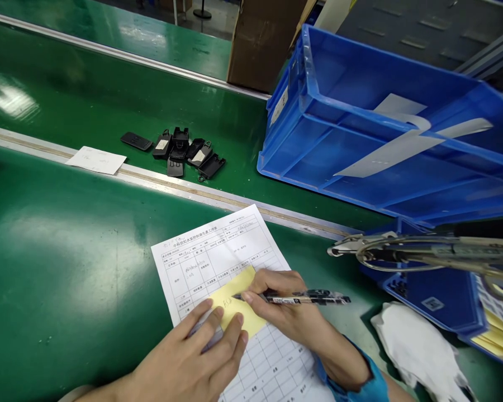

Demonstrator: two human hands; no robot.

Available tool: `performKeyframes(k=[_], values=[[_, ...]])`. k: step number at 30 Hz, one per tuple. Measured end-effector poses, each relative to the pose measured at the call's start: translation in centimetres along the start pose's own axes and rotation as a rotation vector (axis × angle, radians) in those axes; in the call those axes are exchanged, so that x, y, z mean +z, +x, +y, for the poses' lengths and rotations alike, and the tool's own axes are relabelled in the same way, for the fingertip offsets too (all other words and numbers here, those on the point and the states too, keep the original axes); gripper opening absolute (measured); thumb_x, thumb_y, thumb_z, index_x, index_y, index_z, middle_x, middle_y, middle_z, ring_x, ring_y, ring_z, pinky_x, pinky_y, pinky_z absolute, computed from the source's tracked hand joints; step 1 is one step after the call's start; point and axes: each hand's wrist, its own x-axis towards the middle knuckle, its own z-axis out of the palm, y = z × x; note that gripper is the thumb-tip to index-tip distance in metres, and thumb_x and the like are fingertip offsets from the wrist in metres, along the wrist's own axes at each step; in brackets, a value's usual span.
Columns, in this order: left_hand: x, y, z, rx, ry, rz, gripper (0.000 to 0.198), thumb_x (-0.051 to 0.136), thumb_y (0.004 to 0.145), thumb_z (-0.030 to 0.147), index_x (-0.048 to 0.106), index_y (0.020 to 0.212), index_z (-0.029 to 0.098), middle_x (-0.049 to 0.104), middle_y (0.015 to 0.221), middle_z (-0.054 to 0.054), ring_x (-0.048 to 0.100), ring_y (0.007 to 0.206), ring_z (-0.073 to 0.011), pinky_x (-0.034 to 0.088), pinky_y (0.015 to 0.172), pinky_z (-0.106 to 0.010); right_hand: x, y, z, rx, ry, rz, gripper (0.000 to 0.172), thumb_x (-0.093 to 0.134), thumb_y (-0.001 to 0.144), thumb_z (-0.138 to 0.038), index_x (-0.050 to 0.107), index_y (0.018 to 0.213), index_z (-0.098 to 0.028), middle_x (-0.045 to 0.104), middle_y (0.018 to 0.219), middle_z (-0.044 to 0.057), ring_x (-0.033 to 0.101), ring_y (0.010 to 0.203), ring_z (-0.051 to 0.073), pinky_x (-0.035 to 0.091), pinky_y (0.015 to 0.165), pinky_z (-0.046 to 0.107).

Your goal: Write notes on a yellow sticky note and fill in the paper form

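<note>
A yellow sticky note (251,321) with a few handwritten characters lies on a printed form (218,245), which rests on the green bench. Pinched in my right hand (287,307) is a pen (322,297), its tip at the writing on the note. My left hand (193,357) lies with fingers stretched out, their tips pressing the note's left part and the form. The lower part of the form is partly hidden beneath both hands.
A blue plastic crate (343,128) with white paper strips stands at the back right. Small black plastic cases (180,146) lie beyond the metal rail, near a paper slip (96,160). To the right are a metal arm (385,245), a blue bin (440,301) and a white glove (414,346).
</note>
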Motion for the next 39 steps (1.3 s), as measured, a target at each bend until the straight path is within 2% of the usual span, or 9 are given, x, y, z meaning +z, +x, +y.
performKeyframes(k=[5, 16, 25, 29, 39], values=[[0.03, 0.09, -0.01, -0.008, -0.005, 0.018, 0.033, 0.049, 0.097, 0.033, 0.064, 0.123, 0.020, 0.065, 0.125, 0.000, 0.050, 0.114, -0.0262, 0.029, 0.106, -0.041, -0.05, -0.03, -0.09, -0.015, -0.011, -0.020, 0.030, 0.061, 0.090, -0.024, 0.047, 0.064, -0.021, 0.045, 0.056, -0.006, 0.039, 0.050, 0.009, 0.030, 0.047, 0.024], [-0.05, 0.11, 0.11, -0.007, 0.007, 0.009, 0.034, 0.052, 0.095, 0.031, 0.064, 0.124, 0.019, 0.064, 0.126, -0.003, 0.050, 0.115, -0.0268, 0.029, 0.107, -0.042, -0.02, 0.14, -0.37, -0.017, -0.030, -0.014, 0.032, 0.060, 0.090, -0.026, 0.046, 0.062, -0.021, 0.045, 0.054, -0.006, 0.038, 0.049, 0.009, 0.029, 0.046, 0.024], [-0.09, 0.08, -0.04, -0.006, -0.009, 0.009, 0.033, 0.048, 0.098, 0.034, 0.065, 0.122, 0.019, 0.066, 0.124, 0.000, 0.050, 0.114, -0.0263, 0.029, 0.106, -0.041, -0.24, 0.27, -0.44, -0.008, 0.020, 0.068, 0.031, 0.060, 0.087, -0.018, 0.043, 0.061, -0.021, 0.041, 0.053, -0.007, 0.033, 0.047, 0.008, 0.026, 0.044, 0.024], [-0.27, 0.21, -0.11, 0.007, -0.002, -0.006, 0.033, 0.049, 0.098, 0.034, 0.064, 0.123, 0.019, 0.066, 0.125, -0.001, 0.050, 0.114, -0.0263, 0.029, 0.105, -0.041, -0.30, 0.22, -0.40, -0.038, -0.025, 0.042, 0.030, 0.060, 0.089, -0.020, 0.045, 0.063, -0.021, 0.044, 0.056, -0.006, 0.035, 0.048, 0.008, 0.027, 0.045, 0.024], [-0.47, 0.38, -0.23, 0.008, 0.009, -0.026, 0.034, 0.048, 0.097, 0.031, 0.063, 0.124, 0.019, 0.066, 0.125, -0.001, 0.050, 0.114, -0.0267, 0.029, 0.104, -0.043, -0.24, -0.13, -0.20, -0.002, -0.014, -0.018, 0.031, 0.060, 0.090, -0.023, 0.044, 0.063, -0.021, 0.044, 0.057, -0.006, 0.037, 0.051, 0.009, 0.028, 0.047, 0.024]])
